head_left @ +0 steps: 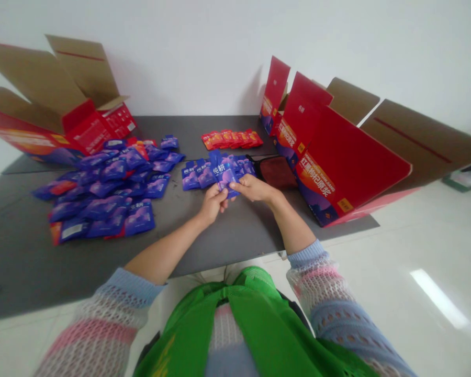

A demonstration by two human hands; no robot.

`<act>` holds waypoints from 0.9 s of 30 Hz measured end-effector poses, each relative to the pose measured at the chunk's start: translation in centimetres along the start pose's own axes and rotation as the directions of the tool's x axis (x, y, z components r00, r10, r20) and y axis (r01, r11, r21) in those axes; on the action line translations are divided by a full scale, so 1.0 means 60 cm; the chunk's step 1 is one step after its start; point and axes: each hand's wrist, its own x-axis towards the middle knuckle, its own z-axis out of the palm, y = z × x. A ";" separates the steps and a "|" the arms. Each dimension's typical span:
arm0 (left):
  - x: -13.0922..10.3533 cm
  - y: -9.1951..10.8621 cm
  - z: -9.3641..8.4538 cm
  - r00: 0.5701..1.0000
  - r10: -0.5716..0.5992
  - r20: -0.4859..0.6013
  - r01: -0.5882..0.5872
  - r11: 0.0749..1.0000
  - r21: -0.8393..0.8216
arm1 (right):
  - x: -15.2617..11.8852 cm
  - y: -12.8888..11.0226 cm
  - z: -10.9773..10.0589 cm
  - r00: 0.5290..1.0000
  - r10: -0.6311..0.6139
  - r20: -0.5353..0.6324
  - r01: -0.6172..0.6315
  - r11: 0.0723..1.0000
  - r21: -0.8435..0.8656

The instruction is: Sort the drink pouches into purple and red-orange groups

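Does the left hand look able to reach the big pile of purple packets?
Probably yes: only bare grey table shows between the left hand and the pile. That hand holds a packet, though, so it might let go first.

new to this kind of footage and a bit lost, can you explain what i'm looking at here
There is no machine here: a person works with two bare hands. The only picture comes from a camera worn on the head, looking forward and down, which is why the arms reach in from the bottom edge.

The left hand and right hand together hold a purple pouch above a dark gray table. Beyond them lie a row of purple pouches and, further back, a row of red pouches. A large, mostly purple heap of pouches lies to the left. Open red cardboard boxes stand at both sides, one group at left, another at right.
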 end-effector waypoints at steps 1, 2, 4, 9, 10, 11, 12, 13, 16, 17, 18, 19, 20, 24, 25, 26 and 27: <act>0.001 0.002 -0.003 0.999 -0.019 0.036 0.019 1.000 -0.012 | -0.002 -0.003 -0.001 1.000 0.011 0.007 -0.011 1.000 0.009; 0.002 0.003 -0.006 0.997 -0.036 0.063 0.038 0.999 -0.026 | -0.002 -0.005 -0.001 1.000 0.011 0.007 -0.011 1.000 0.016; 0.005 0.004 -0.011 0.993 -0.065 0.098 0.071 0.996 -0.054 | -0.002 -0.008 -0.001 1.000 -0.017 -0.004 0.017 1.000 0.004; 0.009 -0.007 -0.012 0.995 -0.069 0.077 0.068 0.998 0.008 | -0.001 -0.007 -0.004 0.998 -0.051 -0.048 0.038 0.970 -0.241; 0.008 -0.009 -0.011 0.995 -0.060 0.075 0.058 0.998 0.035 | -0.001 -0.007 -0.005 0.998 -0.039 -0.049 0.023 0.955 -0.295; 0.008 -0.010 -0.010 0.995 -0.056 0.083 0.051 0.997 0.058 | -0.001 -0.006 -0.006 0.998 -0.024 -0.049 0.006 0.942 -0.335; 0.008 -0.010 -0.010 0.993 -0.059 0.103 0.052 0.996 0.074 | -0.002 -0.006 -0.008 0.999 -0.010 -0.046 -0.008 0.932 -0.361; 0.008 -0.009 -0.010 0.988 -0.069 0.135 0.057 0.995 0.085 | -0.003 -0.006 -0.009 0.999 -0.001 -0.042 -0.015 0.927 -0.376; 0.008 -0.003 -0.011 0.961 -0.109 0.255 0.085 0.991 0.102 | -0.004 -0.008 -0.013 0.999 0.004 -0.033 -0.016 0.920 -0.392; 0.008 -0.001 -0.012 0.952 -0.120 0.282 0.094 0.990 0.102 | -0.004 -0.009 -0.014 1.000 0.005 -0.029 -0.016 0.917 -0.399; 0.008 0.001 -0.013 0.948 -0.128 0.293 0.103 0.990 0.098 | -0.005 -0.009 -0.015 1.000 0.012 -0.022 -0.020 0.914 -0.406; 0.008 0.002 -0.013 0.949 -0.133 0.286 0.110 0.990 0.093 | -0.005 -0.009 -0.016 1.000 0.024 -0.016 -0.029 0.911 -0.412; 0.007 0.003 -0.014 0.956 -0.133 0.263 0.113 0.990 0.088 | -0.005 -0.009 -0.017 0.999 0.038 -0.009 -0.039 0.908 -0.418; 0.001 0.003 -0.016 0.992 -0.076 0.104 0.059 0.986 0.155 | -0.002 -0.001 -0.015 0.997 0.069 -0.028 -0.074 0.890 -0.450; -0.001 0.003 -0.019 0.997 -0.036 0.062 0.023 0.980 0.199 | 0.000 0.002 -0.012 0.997 0.064 -0.044 -0.077 0.887 -0.456; -0.002 0.004 -0.022 1.000 0.017 0.024 -0.023 0.966 0.259 | 0.002 0.004 -0.008 0.997 0.054 -0.054 -0.073 0.887 -0.457; -0.003 0.004 -0.025 0.997 0.082 -0.004 -0.076 0.940 0.332 | 0.005 0.006 -0.004 0.997 0.044 -0.060 -0.066 0.888 -0.456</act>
